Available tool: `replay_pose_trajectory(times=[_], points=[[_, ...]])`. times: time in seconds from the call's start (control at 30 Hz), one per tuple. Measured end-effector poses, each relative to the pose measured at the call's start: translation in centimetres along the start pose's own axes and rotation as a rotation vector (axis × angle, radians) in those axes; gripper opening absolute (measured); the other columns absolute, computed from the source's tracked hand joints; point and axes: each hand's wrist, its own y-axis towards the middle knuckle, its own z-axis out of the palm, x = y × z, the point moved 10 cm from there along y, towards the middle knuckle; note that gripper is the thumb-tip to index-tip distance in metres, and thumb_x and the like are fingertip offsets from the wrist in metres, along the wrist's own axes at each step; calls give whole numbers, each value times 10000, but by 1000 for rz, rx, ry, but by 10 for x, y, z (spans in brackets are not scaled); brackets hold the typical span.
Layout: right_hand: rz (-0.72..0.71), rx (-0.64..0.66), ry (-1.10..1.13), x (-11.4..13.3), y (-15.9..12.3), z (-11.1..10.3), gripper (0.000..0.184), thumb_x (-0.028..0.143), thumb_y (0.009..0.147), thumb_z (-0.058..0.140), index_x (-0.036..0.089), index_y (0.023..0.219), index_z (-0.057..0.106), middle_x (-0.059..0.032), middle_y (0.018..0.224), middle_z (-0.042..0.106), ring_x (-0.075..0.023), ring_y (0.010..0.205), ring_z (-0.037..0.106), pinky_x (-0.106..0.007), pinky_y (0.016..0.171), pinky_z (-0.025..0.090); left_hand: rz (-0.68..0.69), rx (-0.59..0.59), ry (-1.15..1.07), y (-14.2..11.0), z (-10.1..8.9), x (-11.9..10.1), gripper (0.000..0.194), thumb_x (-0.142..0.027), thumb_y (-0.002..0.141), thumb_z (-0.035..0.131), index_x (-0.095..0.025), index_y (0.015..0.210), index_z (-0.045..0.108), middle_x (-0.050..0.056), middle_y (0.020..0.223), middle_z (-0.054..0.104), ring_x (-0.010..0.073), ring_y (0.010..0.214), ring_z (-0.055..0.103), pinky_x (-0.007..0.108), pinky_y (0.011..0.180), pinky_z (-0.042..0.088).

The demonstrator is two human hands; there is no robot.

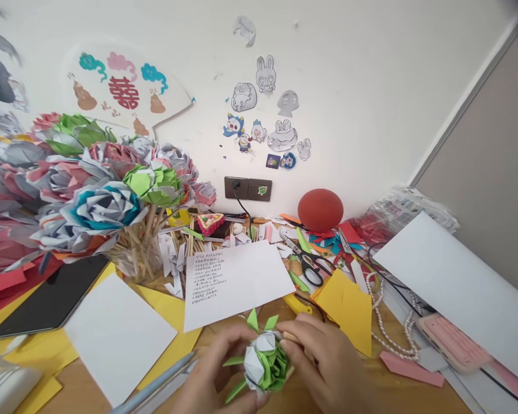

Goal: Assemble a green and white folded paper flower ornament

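Close in front of me at the bottom middle, a green and white paper flower (pixel 267 362) is held between both hands. Several pointed green petals stick out around its rim. My left hand (pixel 222 368) curls round the flower's left side and underneath. On the right, my right hand (pixel 319 362) pinches a thin wooden stick (pixel 291 338) against the flower's upper right edge. The fingertips of the left hand are partly hidden behind the petals.
Many finished paper flowers (pixel 107 207) stand in a clear vase at left. A handwritten sheet (pixel 242 282), black scissors (pixel 311 270), yellow paper (pixel 347 310), a red balloon (pixel 320 210), a bead string (pixel 382 330) and a pink phone-like device (pixel 451 342) lie around the desk. White paper (pixel 118 336) is at left.
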Motion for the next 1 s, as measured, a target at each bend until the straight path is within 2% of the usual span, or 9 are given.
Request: replay_pose_trajectory(times=[0.1,0.23,0.33,0.43,0.53,0.63,0.77,0.93,1.0], points=[[15,-45,6,-3,-1,-7,266,228,903,335,182,1068,537,-48,821,606,-159,749,587,-240,626,455,-27,33,-146,6,2,0,395,-426,700,655,-236,1011,503,31,912,600,163,792,618,315,718,523],[-50,-97,-60,1,-4,-14,324,206,908,310,175,1202,444,-60,830,614,-173,767,595,-250,625,466,-150,90,-279,7,10,12,497,-473,653,683,-256,1063,506,37,936,631,191,854,611,352,751,490],[-43,-123,-43,-1,-4,-16,240,214,911,330,184,1103,471,-35,766,626,-155,689,601,-222,567,454,-204,143,-408,6,17,15,546,-461,636,700,-282,1110,496,43,1020,622,207,885,608,362,750,474],[-136,-112,-26,9,-2,-15,191,223,918,327,190,935,515,-27,727,603,-139,620,573,-217,538,434,-239,163,-564,5,21,9,560,-457,624,702,-271,1117,513,50,1038,616,243,923,596,398,795,446],[-225,-83,-32,19,-2,-13,204,223,916,342,175,924,539,-47,771,587,-135,634,555,-225,552,429,-339,93,-668,4,20,13,392,-426,719,630,-253,1063,558,46,1016,618,245,980,561,389,864,402],[-246,-72,-41,22,-2,-12,193,223,903,378,172,889,564,-46,777,581,-126,621,541,-219,540,415,-444,48,-648,0,20,28,289,-383,761,608,-251,1017,586,23,935,635,196,888,574,325,835,400],[-251,-109,-11,25,-3,-13,220,229,907,375,175,866,584,-38,757,580,-121,636,544,-213,545,411,-386,29,-710,3,19,35,321,-406,696,671,-243,966,611,10,838,648,172,790,566,284,741,411],[-232,-68,66,22,-2,-10,194,228,906,398,179,911,585,-36,799,592,-116,699,564,-205,584,426,-415,48,-804,2,25,34,290,-351,724,661,-231,983,608,31,907,635,185,855,563,304,785,395],[-247,-56,33,23,-2,-9,184,226,902,408,181,911,586,-34,803,601,-118,691,567,-209,580,424,-411,72,-835,2,28,31,289,-352,704,677,-217,953,617,38,854,638,189,810,575,304,748,403]])
